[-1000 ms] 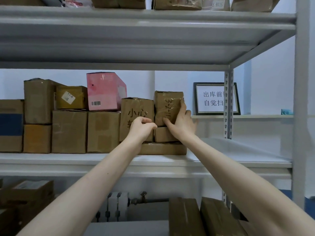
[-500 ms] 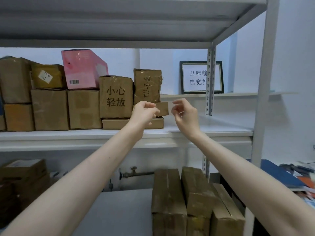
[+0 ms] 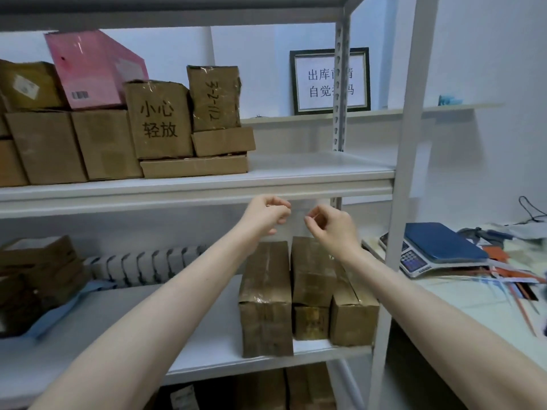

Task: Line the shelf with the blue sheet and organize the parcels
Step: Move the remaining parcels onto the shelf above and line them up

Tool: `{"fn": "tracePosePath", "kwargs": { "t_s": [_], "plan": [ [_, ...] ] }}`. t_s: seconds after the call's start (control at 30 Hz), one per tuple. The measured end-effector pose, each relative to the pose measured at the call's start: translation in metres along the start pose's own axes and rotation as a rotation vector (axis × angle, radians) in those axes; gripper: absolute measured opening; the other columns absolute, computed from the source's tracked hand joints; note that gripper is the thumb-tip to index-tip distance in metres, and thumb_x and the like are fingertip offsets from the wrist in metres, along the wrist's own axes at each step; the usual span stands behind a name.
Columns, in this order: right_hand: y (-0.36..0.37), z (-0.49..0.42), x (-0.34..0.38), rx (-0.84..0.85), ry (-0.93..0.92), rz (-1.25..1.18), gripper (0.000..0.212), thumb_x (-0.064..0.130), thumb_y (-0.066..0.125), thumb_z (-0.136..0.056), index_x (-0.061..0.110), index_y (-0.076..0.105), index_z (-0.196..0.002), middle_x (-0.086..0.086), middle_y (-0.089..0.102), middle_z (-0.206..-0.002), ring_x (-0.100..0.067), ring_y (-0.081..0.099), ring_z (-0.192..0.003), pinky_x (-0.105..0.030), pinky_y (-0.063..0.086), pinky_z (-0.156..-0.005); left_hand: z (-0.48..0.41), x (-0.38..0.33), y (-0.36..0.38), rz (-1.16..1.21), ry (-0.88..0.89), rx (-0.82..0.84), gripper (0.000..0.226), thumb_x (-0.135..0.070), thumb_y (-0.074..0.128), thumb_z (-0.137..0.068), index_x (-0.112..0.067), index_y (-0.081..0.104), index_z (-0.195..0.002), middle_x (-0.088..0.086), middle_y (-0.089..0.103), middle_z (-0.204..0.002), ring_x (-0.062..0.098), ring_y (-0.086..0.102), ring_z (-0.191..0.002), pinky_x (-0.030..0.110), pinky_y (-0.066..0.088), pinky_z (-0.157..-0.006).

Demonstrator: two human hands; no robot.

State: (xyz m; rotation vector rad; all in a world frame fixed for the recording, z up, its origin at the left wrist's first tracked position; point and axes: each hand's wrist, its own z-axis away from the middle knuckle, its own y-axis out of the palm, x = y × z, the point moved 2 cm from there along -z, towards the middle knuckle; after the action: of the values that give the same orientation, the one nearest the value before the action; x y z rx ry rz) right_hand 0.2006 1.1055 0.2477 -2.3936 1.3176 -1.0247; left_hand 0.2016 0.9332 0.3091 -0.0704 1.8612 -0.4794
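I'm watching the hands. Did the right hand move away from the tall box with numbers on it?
Yes. The right hand was touching the tall numbered box; now it hangs empty below the shelf edge, nearer the person and apart from the box.

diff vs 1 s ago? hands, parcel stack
Both hands let go of the upright parcel and pulled back and down off the stack: the left hand and right hand now hover empty, loosely curled, in front of the shelf edge. The view also dropped and swung right. The stacked parcels stayed where they were.
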Motion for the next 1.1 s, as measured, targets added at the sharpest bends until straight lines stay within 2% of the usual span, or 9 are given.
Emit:
{"fn": "tracePosePath", "kwargs": {
  "t_s": [0.07,0.13,0.27,0.4,0.5,0.6,0.73,0.87,1.1],
  "plan": [
    [0.011,0.016,-0.019,0.088,0.162,0.062,0.012,0.033,0.059,-0.092,0.023,0.059,-0.1,0.009,0.062,-0.08,-0.009,0.061,-0.075,-0.028,0.052,-0.067,-0.002,0.017,0.005,-0.097,-0.013,0.0,0.009,-0.012,0.06,-0.089,-0.016,0.064,-0.096,0.003,0.064,-0.093,0.016,0.061,-0.089,0.025,0.046,-0.066],
    [0.02,0.028,-0.035,0.188,0.326,0.149,0.038,0.044,0.057,-0.091,0.021,0.052,-0.12,0.003,0.065,-0.098,-0.017,0.063,-0.091,-0.037,0.056,-0.076,-0.006,0.036,0.007,-0.176,-0.042,-0.012,0.008,-0.012,0.062,-0.086,-0.018,0.063,-0.091,0.004,0.065,-0.095,0.02,0.063,-0.094,0.028,0.048,-0.07],
    [0.041,0.045,-0.06,0.382,0.607,0.322,0.099,0.069,0.058,-0.079,0.01,0.021,-0.149,-0.018,0.041,-0.144,-0.035,0.047,-0.127,-0.046,0.049,-0.096,-0.016,0.084,0.006,-0.313,-0.165,-0.046,0.011,-0.012,0.061,-0.082,-0.019,0.062,-0.091,0.004,0.066,-0.102,0.022,0.063,-0.097,0.03,0.05,-0.08],
    [0.066,0.048,-0.067,0.464,0.757,0.378,0.119,0.078,0.058,-0.071,0.009,0.007,-0.153,-0.024,0.025,-0.152,-0.038,0.031,-0.138,-0.05,0.038,-0.106,-0.028,0.131,0.004,-0.451,-0.253,0.004,0.027,-0.015,0.063,-0.082,-0.016,0.064,-0.109,0.003,0.063,-0.119,0.02,0.058,-0.109,0.028,0.047,-0.087],
    [0.088,0.047,-0.07,0.451,0.786,0.444,0.123,0.083,0.056,-0.067,0.007,0.008,-0.152,-0.026,0.024,-0.151,-0.04,0.028,-0.138,-0.052,0.033,-0.109,-0.037,0.163,0.005,-0.509,-0.365,0.027,0.042,-0.018,0.065,-0.08,-0.011,0.059,-0.121,0.006,0.059,-0.126,0.023,0.056,-0.116,0.028,0.046,-0.091],
    [0.108,0.041,-0.071,0.409,0.752,0.495,0.118,0.079,0.054,-0.071,0.008,0.006,-0.152,-0.028,0.013,-0.154,-0.041,0.018,-0.142,-0.054,0.022,-0.111,-0.046,0.187,0.002,-0.548,-0.463,0.035,0.034,-0.026,0.068,-0.077,-0.012,0.055,-0.104,0.005,0.06,-0.112,0.026,0.057,-0.112,0.033,0.05,-0.092],
    [0.124,0.035,-0.042,0.242,0.373,0.517,0.067,0.053,0.056,-0.085,0.005,0.042,-0.13,-0.018,0.048,-0.128,-0.034,0.05,-0.116,-0.041,0.045,-0.088,-0.06,0.22,0.006,-0.536,-0.571,0.066,0.074,-0.051,0.066,-0.056,-0.017,0.053,-0.121,0.009,0.056,-0.123,0.027,0.055,-0.113,0.036,0.05,-0.094],
    [0.147,0.047,-0.021,0.532,0.304,0.505,0.032,0.043,0.049,-0.092,0.012,0.054,-0.096,-0.007,0.065,-0.094,-0.03,0.065,-0.09,-0.034,0.048,-0.066,-0.063,0.238,0.008,-0.399,-0.706,0.071,0.074,-0.046,0.063,-0.084,-0.007,0.035,-0.14,0.016,0.043,-0.14,0.032,0.048,-0.125,0.033,0.045,-0.093],
    [0.18,0.079,-0.028,0.779,0.526,0.516,0.095,0.074,0.043,-0.084,0.002,0.025,-0.145,-0.021,0.047,-0.131,-0.035,0.057,-0.11,-0.037,0.046,-0.071,-0.049,0.267,0.002,-0.166,-0.826,0.079,0.024,-0.03,0.047,-0.095,-0.009,0.056,-0.101,0.01,0.059,-0.082,0.023,0.052,-0.068,0.032,0.038,-0.075]
  ]
}}
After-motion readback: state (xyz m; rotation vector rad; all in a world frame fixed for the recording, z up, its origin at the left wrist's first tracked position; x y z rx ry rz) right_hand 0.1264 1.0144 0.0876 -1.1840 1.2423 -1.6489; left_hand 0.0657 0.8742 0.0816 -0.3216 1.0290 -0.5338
